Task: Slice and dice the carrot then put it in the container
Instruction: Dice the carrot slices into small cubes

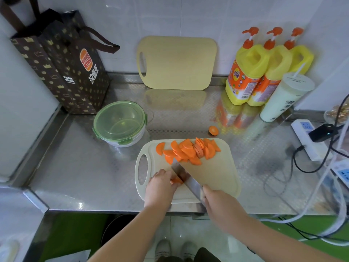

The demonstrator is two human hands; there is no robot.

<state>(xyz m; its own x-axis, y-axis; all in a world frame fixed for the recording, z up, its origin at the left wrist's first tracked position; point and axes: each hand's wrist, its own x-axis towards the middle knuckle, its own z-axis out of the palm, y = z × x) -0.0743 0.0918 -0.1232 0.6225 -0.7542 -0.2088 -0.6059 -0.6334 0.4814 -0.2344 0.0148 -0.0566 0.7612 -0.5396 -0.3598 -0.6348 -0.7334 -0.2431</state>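
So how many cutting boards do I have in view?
2: a pale yellow plastic board propped upright at the back, and a cream plastic board under the carrot slices.

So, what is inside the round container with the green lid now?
Through the see-through lid the container looks empty: no carrot shows. Its lower wall, behind the rim, cannot be checked. The slices lie on the cutting board.

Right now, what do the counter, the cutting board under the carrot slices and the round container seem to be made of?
Counter: likely stainless steel, embossed and glossy; it mirrors the detergent bottles. Cutting board: probably plastic, matte cream, with a moulded handle hole. Round container: see-through body, plastic or glass, cannot tell; its lid looks like translucent green plastic with clips.
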